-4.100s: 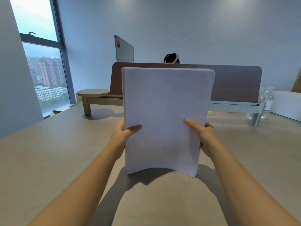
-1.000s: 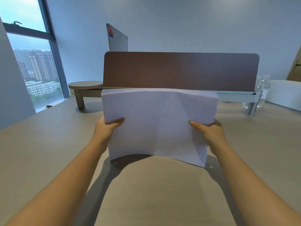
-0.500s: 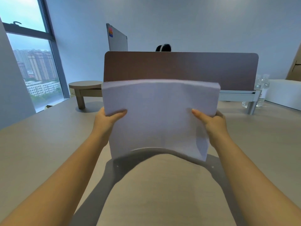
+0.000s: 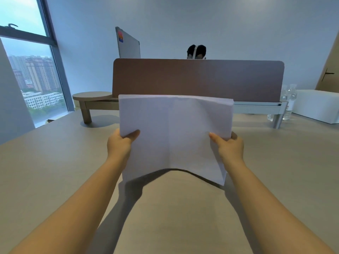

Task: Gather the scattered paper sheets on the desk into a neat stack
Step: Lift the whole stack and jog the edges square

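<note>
A thick stack of white paper sheets stands on its long edge in front of me, held above the beige desk. My left hand grips its left side, thumb on the near face and fingers behind. My right hand grips the right side the same way. The stack bows in the middle, so its lower edge arches upward and its bottom corners reach lowest. A shadow falls on the desk beneath it.
A brown divider panel crosses the desk's far edge, with a person's head showing behind it. A low shelf stands at the far left, water bottles and a white box at the far right.
Over four seconds the stack was turned from upright on its short edge to its long edge. Since half a second ago it dropped slightly, and the person's head rose higher behind the panel.
</note>
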Action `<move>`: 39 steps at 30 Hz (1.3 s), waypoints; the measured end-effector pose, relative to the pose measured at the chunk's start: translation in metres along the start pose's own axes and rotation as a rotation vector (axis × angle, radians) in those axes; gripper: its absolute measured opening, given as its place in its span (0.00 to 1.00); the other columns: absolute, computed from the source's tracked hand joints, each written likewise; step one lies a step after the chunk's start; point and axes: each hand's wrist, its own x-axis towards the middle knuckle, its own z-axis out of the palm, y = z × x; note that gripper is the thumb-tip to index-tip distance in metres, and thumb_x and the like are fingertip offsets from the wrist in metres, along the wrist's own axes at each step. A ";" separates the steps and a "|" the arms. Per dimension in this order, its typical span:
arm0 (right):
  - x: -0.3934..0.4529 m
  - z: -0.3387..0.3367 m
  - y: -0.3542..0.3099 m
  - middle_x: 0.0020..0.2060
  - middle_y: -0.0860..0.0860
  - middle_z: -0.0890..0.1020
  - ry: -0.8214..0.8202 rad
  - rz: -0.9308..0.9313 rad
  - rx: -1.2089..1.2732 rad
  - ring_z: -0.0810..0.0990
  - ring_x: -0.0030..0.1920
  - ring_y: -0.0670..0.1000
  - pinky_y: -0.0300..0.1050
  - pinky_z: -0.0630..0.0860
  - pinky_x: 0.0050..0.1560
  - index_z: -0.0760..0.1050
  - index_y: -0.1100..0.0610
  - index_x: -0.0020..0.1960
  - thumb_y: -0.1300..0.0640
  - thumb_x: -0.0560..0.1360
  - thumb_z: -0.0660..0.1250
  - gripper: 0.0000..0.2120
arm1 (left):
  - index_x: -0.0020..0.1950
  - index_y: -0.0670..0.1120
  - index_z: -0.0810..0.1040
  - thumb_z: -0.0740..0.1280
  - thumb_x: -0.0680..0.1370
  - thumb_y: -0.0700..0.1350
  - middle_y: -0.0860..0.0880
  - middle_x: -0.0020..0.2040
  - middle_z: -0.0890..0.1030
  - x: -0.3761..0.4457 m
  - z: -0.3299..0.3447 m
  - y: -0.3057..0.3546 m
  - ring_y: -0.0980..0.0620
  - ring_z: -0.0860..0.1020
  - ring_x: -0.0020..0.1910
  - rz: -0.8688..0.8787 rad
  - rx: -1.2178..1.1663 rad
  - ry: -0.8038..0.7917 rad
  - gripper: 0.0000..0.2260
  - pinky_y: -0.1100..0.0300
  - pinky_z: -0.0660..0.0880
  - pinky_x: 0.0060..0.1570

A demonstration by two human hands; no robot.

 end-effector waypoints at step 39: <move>0.010 0.070 -0.027 0.49 0.57 0.82 -0.444 -0.529 -0.768 0.78 0.50 0.58 0.50 0.75 0.52 0.77 0.59 0.54 0.55 0.73 0.68 0.11 | 0.60 0.40 0.77 0.67 0.74 0.43 0.41 0.57 0.79 0.011 -0.042 0.017 0.44 0.77 0.52 0.408 0.529 -0.073 0.16 0.58 0.73 0.49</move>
